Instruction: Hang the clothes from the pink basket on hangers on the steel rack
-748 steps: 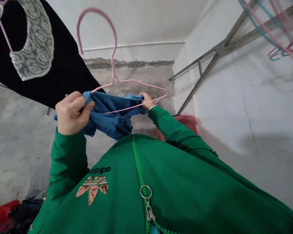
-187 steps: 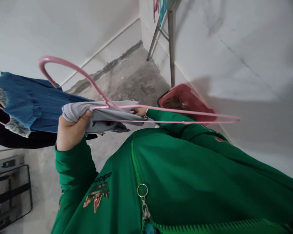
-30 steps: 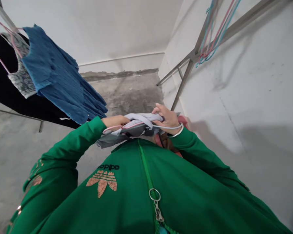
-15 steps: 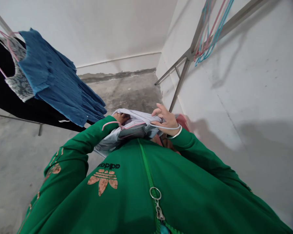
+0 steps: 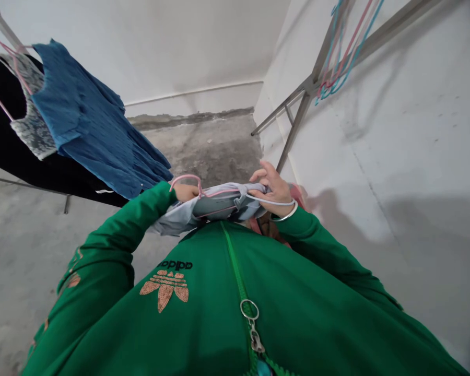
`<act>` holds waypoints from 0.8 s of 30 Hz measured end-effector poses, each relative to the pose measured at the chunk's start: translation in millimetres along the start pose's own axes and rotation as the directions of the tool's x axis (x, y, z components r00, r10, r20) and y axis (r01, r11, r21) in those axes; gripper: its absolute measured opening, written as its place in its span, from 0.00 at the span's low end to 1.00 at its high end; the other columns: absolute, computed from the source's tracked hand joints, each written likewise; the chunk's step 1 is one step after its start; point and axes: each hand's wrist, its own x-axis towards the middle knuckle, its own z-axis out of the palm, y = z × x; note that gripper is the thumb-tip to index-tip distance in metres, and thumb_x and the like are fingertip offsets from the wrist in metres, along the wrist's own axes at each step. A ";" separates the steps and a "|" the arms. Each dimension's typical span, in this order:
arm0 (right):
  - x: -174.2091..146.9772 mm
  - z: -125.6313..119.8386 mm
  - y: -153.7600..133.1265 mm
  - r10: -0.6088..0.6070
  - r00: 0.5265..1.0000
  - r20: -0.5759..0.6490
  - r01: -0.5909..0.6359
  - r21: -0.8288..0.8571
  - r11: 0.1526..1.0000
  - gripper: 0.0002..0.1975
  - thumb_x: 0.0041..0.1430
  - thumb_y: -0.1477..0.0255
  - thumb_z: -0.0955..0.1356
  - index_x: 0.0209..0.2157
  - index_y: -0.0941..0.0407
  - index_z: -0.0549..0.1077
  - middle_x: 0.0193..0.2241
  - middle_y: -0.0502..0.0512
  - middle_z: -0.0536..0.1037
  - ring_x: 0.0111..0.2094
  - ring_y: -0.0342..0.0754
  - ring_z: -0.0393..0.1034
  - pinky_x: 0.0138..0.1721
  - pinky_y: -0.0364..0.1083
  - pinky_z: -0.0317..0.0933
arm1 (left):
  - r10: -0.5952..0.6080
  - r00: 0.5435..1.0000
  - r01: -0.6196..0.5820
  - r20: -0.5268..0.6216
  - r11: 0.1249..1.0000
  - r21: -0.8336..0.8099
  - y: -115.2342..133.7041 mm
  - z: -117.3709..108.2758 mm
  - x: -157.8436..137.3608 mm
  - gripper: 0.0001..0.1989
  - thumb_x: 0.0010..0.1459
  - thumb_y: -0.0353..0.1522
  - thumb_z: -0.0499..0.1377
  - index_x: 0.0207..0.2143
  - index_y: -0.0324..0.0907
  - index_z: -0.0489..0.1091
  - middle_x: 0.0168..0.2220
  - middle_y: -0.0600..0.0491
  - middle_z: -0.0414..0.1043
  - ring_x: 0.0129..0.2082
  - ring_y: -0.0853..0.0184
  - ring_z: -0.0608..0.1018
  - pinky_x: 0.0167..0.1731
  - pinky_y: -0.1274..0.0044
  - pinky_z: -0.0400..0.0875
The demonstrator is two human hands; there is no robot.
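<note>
In front of my stomach is a pale grey-blue garment (image 5: pixel 180 216), bunched, with a pink clothes hanger (image 5: pixel 199 183) lying in its opening. The hanger's hook curves up on the left, beside my left hand (image 5: pixel 186 192). That hand grips the garment's far left edge, its fingertips hidden by cloth. At the right end my right hand (image 5: pixel 276 190) pinches the cloth between thumb and fingers, with the upper fingers lifted and bent. A thin pale cord or strap of the garment runs across to this hand, and a silver bangle circles the wrist.
A blue dress (image 5: pixel 90 120), a patterned grey top (image 5: pixel 37 133) and black cloth (image 5: pixel 8 149) hang at left. Several pink and blue hangers (image 5: pixel 339 68) hang on a metal frame (image 5: pixel 297 115) by the right wall. Behind is bare concrete floor (image 5: pixel 215 143).
My left hand has come out of the garment's opening to its left edge. The hanger's hook now points higher, and the cloth lies flatter. My right hand has shifted slightly right.
</note>
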 end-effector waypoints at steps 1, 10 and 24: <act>0.4 -1.5 1.0 0.026 0.999 -0.031 -0.026 -0.004 1.000 0.38 0.52 0.66 0.72 0.63 0.47 0.57 0.36 0.50 0.74 0.18 0.35 0.57 0.21 0.40 0.59 | 0.011 1.000 -0.010 0.027 0.999 -0.030 -3.7 -11.5 -15.7 0.19 0.65 0.41 0.49 0.46 0.37 0.71 0.44 0.50 0.76 0.41 0.66 0.76 0.46 0.73 0.71; 25.6 -7.9 4.7 0.079 0.970 -0.230 -0.066 0.064 0.996 0.37 0.49 0.66 0.73 0.61 0.48 0.60 0.41 0.52 0.74 0.24 0.39 0.63 0.24 0.41 0.61 | 0.029 0.877 0.082 -0.480 0.974 0.209 -13.3 -37.5 -90.0 0.20 0.59 0.46 0.54 0.42 0.38 0.70 0.41 0.45 0.71 0.43 0.61 0.74 0.45 0.71 0.69; 114.5 -62.6 -16.4 -0.153 0.988 0.018 0.147 -0.399 0.905 0.40 0.50 0.61 0.73 0.62 0.50 0.58 0.39 0.54 0.75 0.36 0.50 0.68 0.44 0.54 0.65 | 0.268 0.251 0.178 -0.930 0.932 0.317 15.9 -62.8 -59.3 0.13 0.61 0.35 0.52 0.35 0.36 0.72 0.25 0.55 0.68 0.26 0.73 0.69 0.28 0.81 0.62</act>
